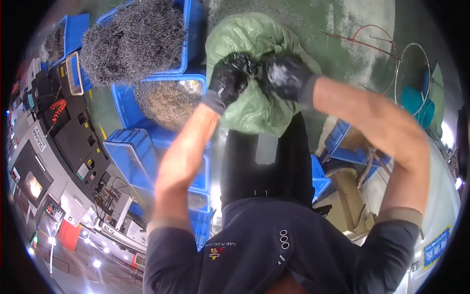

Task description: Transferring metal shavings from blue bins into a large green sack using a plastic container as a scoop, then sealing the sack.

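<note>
Green woven plastic made up the bulging sack (245,32), which lay at the far middle of the scene, just beyond the person's dark trousers (240,161) and against a green floor (338,68). Its long axis ran near to far, only slightly longer than its breadth; the rounded end pointed far, and a loose, pointed corner hung toward the near side, slightly right of the middle. Both hands wore dark gloves: the left hand (229,81) and the right hand (288,77) met at the gathered part between them, fingers bent and pinching the bunched material, though their exact tips could not be told. Left of the sack stood a blue crate (194,41) heaped with grey metal shavings (134,41), and nearer, another blue crate (122,105) with brownish shavings (164,103). A teal bucket (417,105) showed at the right.
</note>
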The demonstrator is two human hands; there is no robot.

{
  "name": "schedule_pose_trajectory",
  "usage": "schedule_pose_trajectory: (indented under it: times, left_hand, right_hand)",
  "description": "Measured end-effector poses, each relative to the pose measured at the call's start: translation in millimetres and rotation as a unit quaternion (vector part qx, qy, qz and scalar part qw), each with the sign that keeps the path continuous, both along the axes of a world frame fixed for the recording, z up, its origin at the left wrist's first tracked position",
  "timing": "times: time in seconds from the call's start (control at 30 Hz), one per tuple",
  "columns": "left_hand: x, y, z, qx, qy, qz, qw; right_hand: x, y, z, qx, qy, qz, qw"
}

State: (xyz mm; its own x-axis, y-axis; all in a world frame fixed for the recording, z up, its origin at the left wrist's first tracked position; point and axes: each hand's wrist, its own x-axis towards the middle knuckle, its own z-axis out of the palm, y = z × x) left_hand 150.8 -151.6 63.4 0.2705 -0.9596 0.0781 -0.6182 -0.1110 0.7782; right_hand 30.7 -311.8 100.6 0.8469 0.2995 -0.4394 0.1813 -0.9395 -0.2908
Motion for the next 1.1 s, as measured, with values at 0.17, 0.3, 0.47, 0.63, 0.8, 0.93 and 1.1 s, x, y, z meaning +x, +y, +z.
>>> schedule_pose_trajectory:
  times: [0.17,0.3,0.47,0.63,0.8,0.93,1.1]
  left_hand:
    - [18.7,0.0,-20.1,0.024,0.346,0.016,0.938]
    - [32.0,-8.7,-18.1,0.151,0.388,-0.119,0.901]
    - [18.7,23.4,-46.6,0.054,0.178,-0.180,0.966]
    - [11.1,6.6,13.5,0.108,0.245,-0.159,0.950]
    - [39.5,23.2,-47.0,0.010,0.178,-0.232,0.956]
    - [13.9,46.0,-68.8,0.057,0.118,-0.182,0.975]
    - [29.4,10.7,19.0,0.098,0.293,-0.223,0.925]
  right_hand:
    - [9.0,-7.8,-11.2,0.173,0.040,-0.116,0.977]
    - [-59.1,4.9,-62.6,0.397,-0.105,-0.220,0.885]
    - [-96.3,37.0,-79.2,0.264,-0.023,-0.208,0.942]
    - [-104.6,27.2,-44.5,0.308,-0.143,-0.255,0.905]
    - [-96.3,9.6,-81.1,0.292,-0.147,-0.220,0.919]
    - [-124.2,18.7,-115.6,0.294,-0.171,-0.203,0.918]
    - [-110.6,13.4,-36.5,0.223,-0.189,-0.141,0.946]
